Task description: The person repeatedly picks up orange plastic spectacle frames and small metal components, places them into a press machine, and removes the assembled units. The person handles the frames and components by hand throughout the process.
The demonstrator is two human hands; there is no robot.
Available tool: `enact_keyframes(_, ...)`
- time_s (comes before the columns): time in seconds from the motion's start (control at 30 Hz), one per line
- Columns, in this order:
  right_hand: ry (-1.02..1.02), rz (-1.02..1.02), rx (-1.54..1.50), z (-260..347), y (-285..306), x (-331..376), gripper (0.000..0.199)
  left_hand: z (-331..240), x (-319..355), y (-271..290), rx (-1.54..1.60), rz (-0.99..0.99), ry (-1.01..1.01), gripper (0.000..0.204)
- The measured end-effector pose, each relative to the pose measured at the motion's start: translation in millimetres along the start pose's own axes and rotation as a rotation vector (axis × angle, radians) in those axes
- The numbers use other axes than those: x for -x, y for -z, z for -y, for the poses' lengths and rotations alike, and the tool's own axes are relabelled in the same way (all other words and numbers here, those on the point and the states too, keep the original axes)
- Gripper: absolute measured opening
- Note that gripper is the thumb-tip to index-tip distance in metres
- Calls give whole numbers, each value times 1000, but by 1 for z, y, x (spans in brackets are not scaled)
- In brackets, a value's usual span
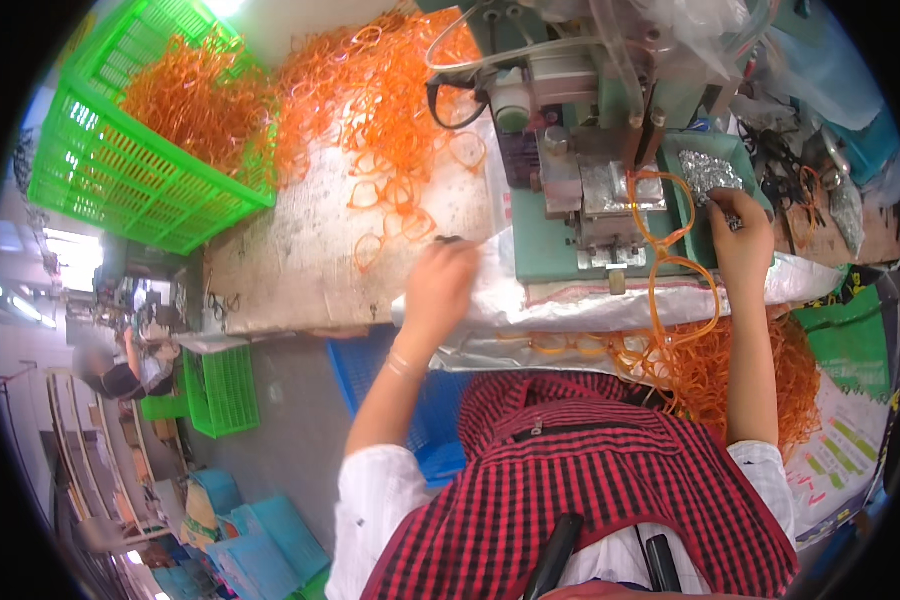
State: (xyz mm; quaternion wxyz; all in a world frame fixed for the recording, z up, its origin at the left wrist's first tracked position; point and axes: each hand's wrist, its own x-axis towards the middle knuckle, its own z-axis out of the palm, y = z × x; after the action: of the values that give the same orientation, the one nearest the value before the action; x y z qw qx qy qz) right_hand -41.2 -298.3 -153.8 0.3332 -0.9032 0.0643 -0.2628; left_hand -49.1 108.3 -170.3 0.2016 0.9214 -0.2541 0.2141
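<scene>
My left hand [438,285] rests on a clear plastic sheet [570,305] at the bench's front edge. Its fingers curl around a small dark piece [448,240]. My right hand [742,235] reaches to the near edge of a green tray [682,200] that holds several small silver metal parts [708,172]. Its fingertips are pinched together, and what they hold is hidden. An orange eyeglass frame [670,235] lies on the green press machine [580,170] just left of that hand, with one loop hanging over the bench edge.
Loose orange frames [390,110] cover the back of the worn bench [290,260] and fill a green crate [120,150] at the left. More orange frames [710,370] are heaped by my right forearm. A blue crate [435,400] stands below. Another person [120,370] sits far left.
</scene>
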Motion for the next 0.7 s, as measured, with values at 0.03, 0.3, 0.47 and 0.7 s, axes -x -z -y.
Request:
enact_keyframes(0.03,-36,-7,-16,1,4,3,15,4,0,2,-8,-72,26,16)
enact_keyframes(0.3,-118,94,-276,29,7,-10,17,113,-129,17,-389,-143,320,24)
enact_keyframes(0.47,-118,12,-93,-7,27,8,18,125,-140,-41,-507,235,465,33)
enact_keyframes(0.7,-217,-2,-300,1,86,43,17,47,-108,19,68,-50,553,23)
